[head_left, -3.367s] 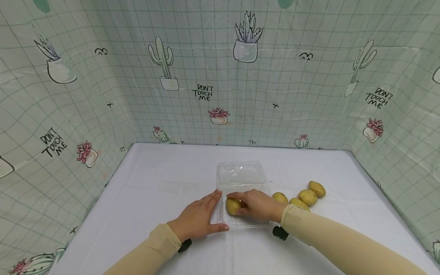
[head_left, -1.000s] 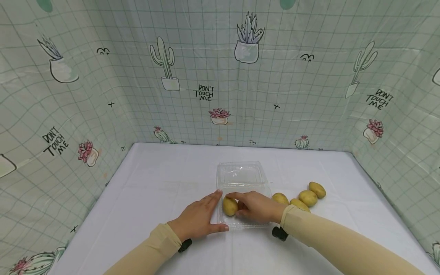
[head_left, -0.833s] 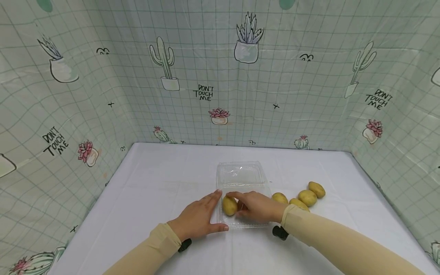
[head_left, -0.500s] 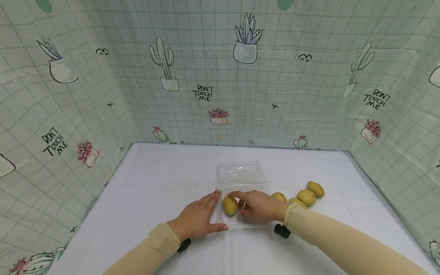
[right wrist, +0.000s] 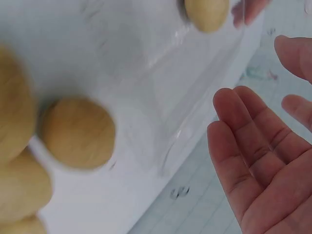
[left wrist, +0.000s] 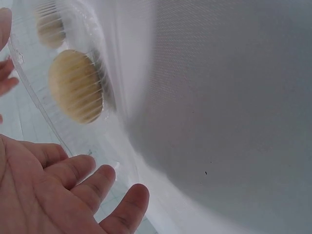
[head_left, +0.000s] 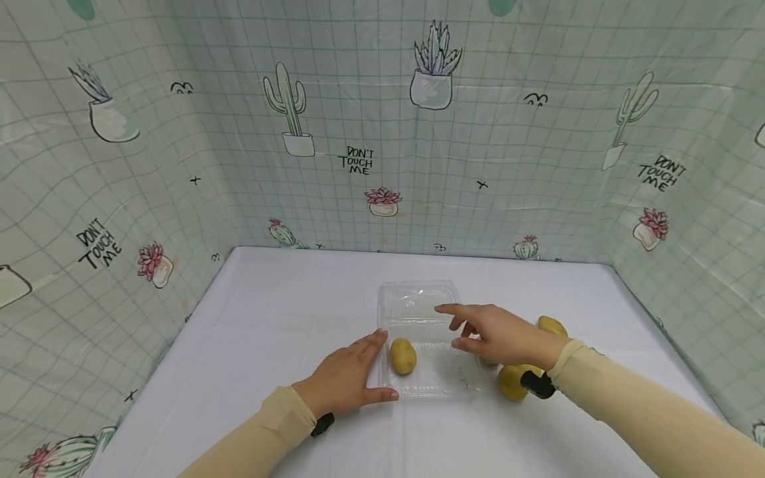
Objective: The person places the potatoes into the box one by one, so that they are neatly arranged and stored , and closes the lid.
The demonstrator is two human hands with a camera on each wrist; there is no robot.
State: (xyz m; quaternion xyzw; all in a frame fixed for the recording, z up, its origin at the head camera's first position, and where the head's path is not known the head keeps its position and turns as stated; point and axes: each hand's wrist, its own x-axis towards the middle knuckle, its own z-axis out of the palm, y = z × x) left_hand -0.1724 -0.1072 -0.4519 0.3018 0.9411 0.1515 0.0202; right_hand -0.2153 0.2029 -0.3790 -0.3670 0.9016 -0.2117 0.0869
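Observation:
A clear plastic clamshell box (head_left: 439,384) lies with its lid folded back on the table. One yellow potato (head_left: 403,356) sits inside at the left; the left wrist view shows this potato (left wrist: 75,87) through the ribbed wall. My left hand (head_left: 346,375) rests along the box's left edge, fingers straight and thumb at the front corner. Above the box's right side hovers my right hand (head_left: 502,332), its fingers loosely extended and nothing in them. Several loose potatoes (head_left: 512,383) lie right of the box, partly hidden by the right hand and wrist.
White cloth covers the table (head_left: 287,285). A patterned curtain (head_left: 382,133) with cactus drawings encloses the back and both sides. A dark wrist camera (head_left: 538,384) hangs under the right wrist, close over the loose potatoes.
My right hand has let go of the potato in the box and moved right and up, toward the loose potatoes. The left hand has stayed at the box's edge.

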